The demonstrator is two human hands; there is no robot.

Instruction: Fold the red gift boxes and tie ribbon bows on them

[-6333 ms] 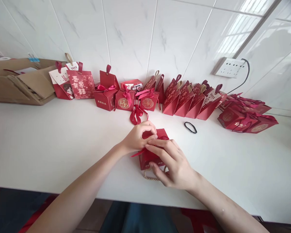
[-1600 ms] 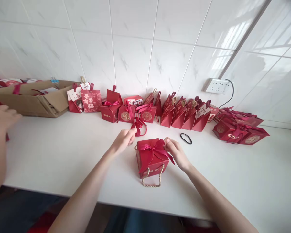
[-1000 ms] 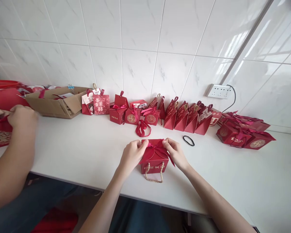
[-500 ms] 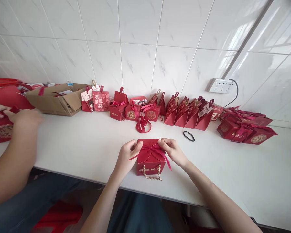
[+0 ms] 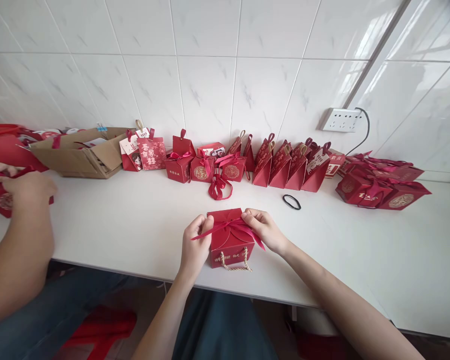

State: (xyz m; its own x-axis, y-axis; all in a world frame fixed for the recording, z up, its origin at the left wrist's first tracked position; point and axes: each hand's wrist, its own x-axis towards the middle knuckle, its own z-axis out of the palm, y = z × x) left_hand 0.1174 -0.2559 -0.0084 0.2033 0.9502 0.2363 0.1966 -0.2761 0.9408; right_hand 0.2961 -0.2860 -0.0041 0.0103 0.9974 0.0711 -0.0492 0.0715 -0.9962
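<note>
A red gift box (image 5: 230,252) with gold lettering and a twisted cord handle (image 5: 234,267) stands on the white table in front of me. A dark pink ribbon (image 5: 228,225) is tied across its petal-shaped top. My left hand (image 5: 195,245) is closed at the box's upper left corner, thumb and fingers pinching the ribbon there; one loose ribbon tail stretches across this hand. At the upper right corner my right hand (image 5: 264,229) pinches the ribbon between thumb and curled fingers. Another tail hangs below it.
Along the wall stand red gift boxes (image 5: 180,165), triangular boxes (image 5: 279,167) and an open cardboard carton (image 5: 86,162). A black band (image 5: 291,202) and a ribbon bundle (image 5: 220,189) lie on the table. More boxes (image 5: 382,187) sit right. A co-worker's hands (image 5: 28,187) handle a box at left.
The ribbon's left tail now extends out over my left hand, where it was shorter before. My hands stay at the box's upper corners. The co-worker's arm has shifted slightly.
</note>
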